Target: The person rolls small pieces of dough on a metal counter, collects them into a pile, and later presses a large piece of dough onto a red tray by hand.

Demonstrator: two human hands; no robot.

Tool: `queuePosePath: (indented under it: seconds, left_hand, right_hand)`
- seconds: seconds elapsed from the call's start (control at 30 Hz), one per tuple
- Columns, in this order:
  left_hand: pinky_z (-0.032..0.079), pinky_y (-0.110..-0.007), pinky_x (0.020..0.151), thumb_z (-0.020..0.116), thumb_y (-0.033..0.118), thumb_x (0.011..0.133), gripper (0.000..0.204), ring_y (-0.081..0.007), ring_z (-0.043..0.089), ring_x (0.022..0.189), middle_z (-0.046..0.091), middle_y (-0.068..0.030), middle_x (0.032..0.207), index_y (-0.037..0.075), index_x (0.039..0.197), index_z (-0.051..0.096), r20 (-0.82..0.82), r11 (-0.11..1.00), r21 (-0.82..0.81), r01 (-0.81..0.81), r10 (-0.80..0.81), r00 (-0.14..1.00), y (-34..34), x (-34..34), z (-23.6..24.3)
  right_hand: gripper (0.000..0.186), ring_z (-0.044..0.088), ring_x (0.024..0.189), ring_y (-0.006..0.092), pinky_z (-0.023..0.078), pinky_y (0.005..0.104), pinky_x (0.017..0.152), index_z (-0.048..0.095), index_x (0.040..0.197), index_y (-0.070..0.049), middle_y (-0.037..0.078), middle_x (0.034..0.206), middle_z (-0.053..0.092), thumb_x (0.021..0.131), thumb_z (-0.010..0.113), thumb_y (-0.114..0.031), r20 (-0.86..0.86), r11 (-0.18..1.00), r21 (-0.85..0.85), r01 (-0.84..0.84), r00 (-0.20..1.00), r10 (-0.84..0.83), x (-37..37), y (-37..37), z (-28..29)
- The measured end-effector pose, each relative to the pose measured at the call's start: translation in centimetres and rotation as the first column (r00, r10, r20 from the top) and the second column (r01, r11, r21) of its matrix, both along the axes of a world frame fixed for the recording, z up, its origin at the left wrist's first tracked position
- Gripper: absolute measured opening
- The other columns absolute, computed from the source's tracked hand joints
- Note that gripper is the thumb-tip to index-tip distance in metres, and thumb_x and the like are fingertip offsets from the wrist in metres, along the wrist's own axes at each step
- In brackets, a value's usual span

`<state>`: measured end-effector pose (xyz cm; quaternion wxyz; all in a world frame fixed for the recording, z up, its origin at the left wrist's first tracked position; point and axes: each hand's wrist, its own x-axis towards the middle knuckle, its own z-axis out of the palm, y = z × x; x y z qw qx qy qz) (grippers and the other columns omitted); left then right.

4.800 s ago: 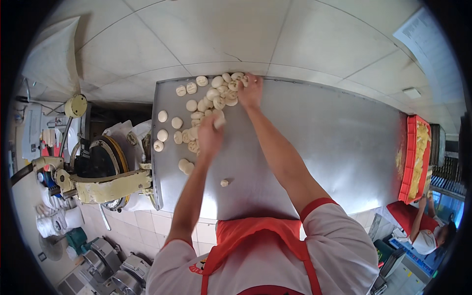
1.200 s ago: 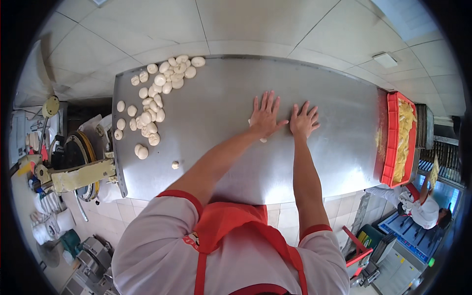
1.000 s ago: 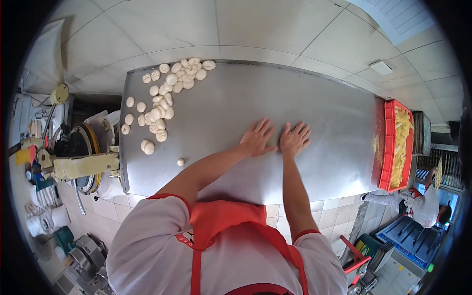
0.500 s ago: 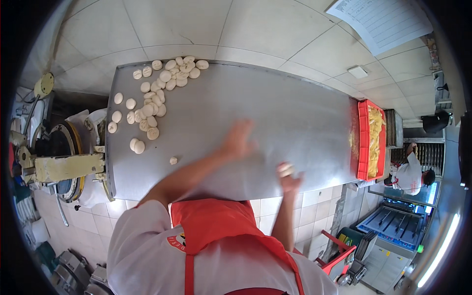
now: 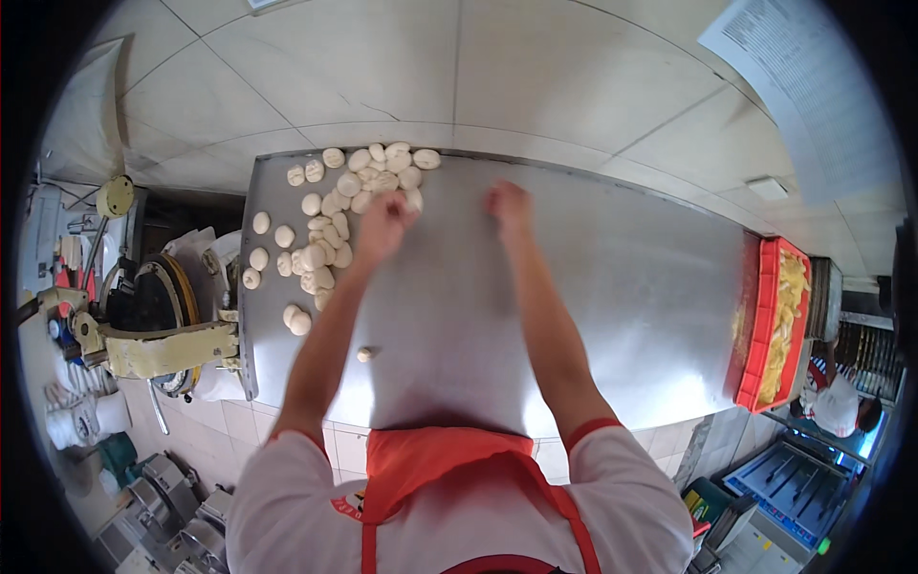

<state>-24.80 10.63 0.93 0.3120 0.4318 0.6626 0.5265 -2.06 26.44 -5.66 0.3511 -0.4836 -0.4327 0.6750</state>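
Observation:
My left hand [image 5: 384,228] is over the right edge of a pile of pale, round dough pieces [image 5: 384,182] at the far left of the metal table [image 5: 612,287]. Its fingers are curled, and a dough piece shows right beside the fingertips; whether they grip one is hidden. To the right, above bare metal, is my right hand [image 5: 512,206], smeared by motion, with its fingers seemingly bent inward. No dough shows in it. One small dough lump [image 5: 364,354] lies alone near the front edge, and two dough pieces [image 5: 297,320] touch each other below the pile.
A red crate [image 5: 765,325] of yellowish pieces stands at the table's right end. On the left is a cream-coloured machine [image 5: 172,349] with a lever. A tiled wall [image 5: 535,77] runs along the back. Another person [image 5: 834,407] is at the far right.
My left hand has gone from mid-table to the dough pile, its fingers now curled. My right hand, which held a dough piece near the front edge, has moved far forward. The view has shifted.

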Motion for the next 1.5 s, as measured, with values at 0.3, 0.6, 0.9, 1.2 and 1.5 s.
queuePosePath:
  seconds: [0.3,0.6,0.9,1.2,1.5]
  left_hand:
    - [0.053,-0.035,0.076,0.077,0.014,0.081,0.028,-0.0176,0.067,0.086,0.070,-0.0079,0.093,0.003,0.103,0.063,0.413,0.897,-0.292,0.331,-0.194,0.890,-20.2,12.2,1.7]
    - [0.049,-0.043,0.100,0.069,0.014,0.084,0.044,-0.0336,0.058,0.122,0.062,-0.0207,0.128,0.006,0.126,0.059,-0.329,0.870,-0.131,0.475,-0.491,0.807,-30.5,9.7,-5.4]
    - [0.011,-0.061,0.119,0.047,0.065,0.091,0.085,-0.0364,0.014,0.151,0.019,-0.0219,0.162,0.009,0.154,0.031,-0.689,0.722,-0.493,0.485,-0.664,0.289,-15.2,14.8,-0.1]
    - [0.014,-0.057,0.119,0.044,0.058,0.097,0.077,-0.0353,0.014,0.151,0.017,-0.0198,0.163,0.005,0.152,0.034,-0.794,0.863,-0.402,0.305,-0.495,0.352,-3.0,21.7,-1.1]
    - [0.036,-0.041,0.111,0.075,0.031,0.084,0.066,-0.0358,0.044,0.135,0.046,-0.0210,0.145,0.001,0.138,0.052,-0.014,0.542,-0.617,0.570,-0.733,0.680,-18.0,18.9,0.3]
  right_hand:
    - [0.033,0.065,0.098,0.0297,0.056,0.0410,0.084,0.061,0.113,0.004,0.017,0.109,0.062,0.090,0.062,-0.019,0.205,0.931,0.157,0.329,0.912,-0.356,-12.2,2.6,3.7]
    - [0.028,0.064,0.101,0.0330,0.050,0.0421,0.088,0.063,0.115,-0.001,0.018,0.108,0.068,0.089,0.064,-0.011,0.750,0.819,0.567,-0.090,0.468,-0.468,16.8,-27.5,6.5]
    - [0.076,0.022,0.146,0.0450,0.014,0.0612,0.118,0.030,0.154,-0.008,0.023,0.161,0.020,0.097,0.042,-0.058,0.984,0.910,0.166,-0.380,0.003,-0.179,18.9,-32.6,4.5]
    - [0.074,0.020,0.148,0.0417,0.017,0.0572,0.118,0.033,0.154,-0.011,0.021,0.161,0.023,0.098,0.037,-0.061,0.954,0.947,0.298,-0.118,0.041,-0.296,19.7,-16.0,6.3]
    - [0.052,0.055,0.111,0.0375,0.046,0.0519,0.092,0.054,0.129,-0.006,0.017,0.124,0.056,0.093,0.059,-0.044,0.513,0.802,-0.002,0.597,0.689,-0.512,18.3,-39.7,2.5]
